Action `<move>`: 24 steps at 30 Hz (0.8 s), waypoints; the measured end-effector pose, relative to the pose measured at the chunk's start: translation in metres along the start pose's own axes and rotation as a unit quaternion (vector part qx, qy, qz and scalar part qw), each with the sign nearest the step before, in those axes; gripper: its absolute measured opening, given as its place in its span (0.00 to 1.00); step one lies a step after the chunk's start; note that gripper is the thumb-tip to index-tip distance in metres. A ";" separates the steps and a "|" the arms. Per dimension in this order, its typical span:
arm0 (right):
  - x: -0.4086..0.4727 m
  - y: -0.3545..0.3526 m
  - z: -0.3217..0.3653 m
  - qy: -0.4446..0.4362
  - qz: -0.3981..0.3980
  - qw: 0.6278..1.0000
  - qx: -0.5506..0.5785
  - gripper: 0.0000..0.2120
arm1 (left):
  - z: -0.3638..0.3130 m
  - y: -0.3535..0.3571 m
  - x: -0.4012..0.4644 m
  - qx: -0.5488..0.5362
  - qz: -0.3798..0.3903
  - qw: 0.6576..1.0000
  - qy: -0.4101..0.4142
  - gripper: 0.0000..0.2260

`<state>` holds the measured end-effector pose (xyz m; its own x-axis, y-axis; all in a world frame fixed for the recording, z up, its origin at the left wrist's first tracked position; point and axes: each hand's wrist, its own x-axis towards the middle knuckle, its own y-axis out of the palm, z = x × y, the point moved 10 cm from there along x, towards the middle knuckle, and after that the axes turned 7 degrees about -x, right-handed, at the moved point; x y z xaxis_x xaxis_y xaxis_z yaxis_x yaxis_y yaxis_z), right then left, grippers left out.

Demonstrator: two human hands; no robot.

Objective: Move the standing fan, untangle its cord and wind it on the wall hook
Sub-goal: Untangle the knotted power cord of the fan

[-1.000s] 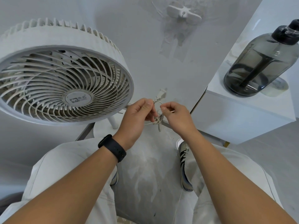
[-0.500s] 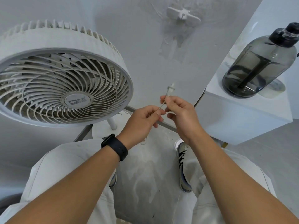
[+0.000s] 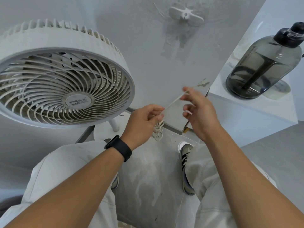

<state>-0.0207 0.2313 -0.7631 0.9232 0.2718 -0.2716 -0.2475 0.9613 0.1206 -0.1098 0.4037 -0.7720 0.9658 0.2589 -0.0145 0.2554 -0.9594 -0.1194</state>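
The white standing fan (image 3: 62, 83) fills the left, its round grille facing me. Its thin white cord (image 3: 172, 102) runs taut between my hands. My left hand (image 3: 144, 120) pinches the cord, and a knotted clump of cord (image 3: 158, 130) hangs just below its fingers. My right hand (image 3: 197, 109) is higher and to the right, pinching the cord near its end with the other fingers spread. The plug (image 3: 203, 82), blurred, sticks out beyond my right fingertips. The white wall hook (image 3: 185, 14) is fixed on the wall above.
A white cabinet (image 3: 243, 116) stands to the right with a dark tinted water bottle (image 3: 264, 63) on top. The fan's pole (image 3: 114, 125) and round base are beside my feet on the grey floor (image 3: 148, 170).
My right hand has moved right and away from the left, drawing the plug end out. A straight length of cord now spans the hands, and the knotted clump hangs below my left hand.
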 end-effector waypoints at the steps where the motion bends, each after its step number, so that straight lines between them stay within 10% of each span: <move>1: -0.005 0.015 -0.002 -0.002 0.049 0.997 -0.056 0.11 | 0.000 -0.005 0.000 -0.026 -0.020 0.999 -0.006 0.10; 4: -0.022 0.048 -0.014 0.003 0.141 0.982 -0.124 0.08 | -0.001 -0.012 0.001 -0.053 -0.040 0.998 -0.012 0.10; 18: -0.010 0.031 -0.010 0.041 0.068 0.992 0.097 0.09 | 0.016 0.001 -0.003 0.177 0.031 0.983 -0.044 0.19; 24: -0.011 0.026 -0.001 0.003 0.073 0.996 0.042 0.06 | 0.009 0.005 -0.001 0.162 0.005 0.987 -0.001 0.06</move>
<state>-0.0376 0.2532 -0.7578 0.8775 0.4082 -0.2518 -0.3526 0.9049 0.2383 -0.1099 0.4001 -0.7819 0.9682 0.2493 -0.0188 0.2171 -0.8758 -0.4311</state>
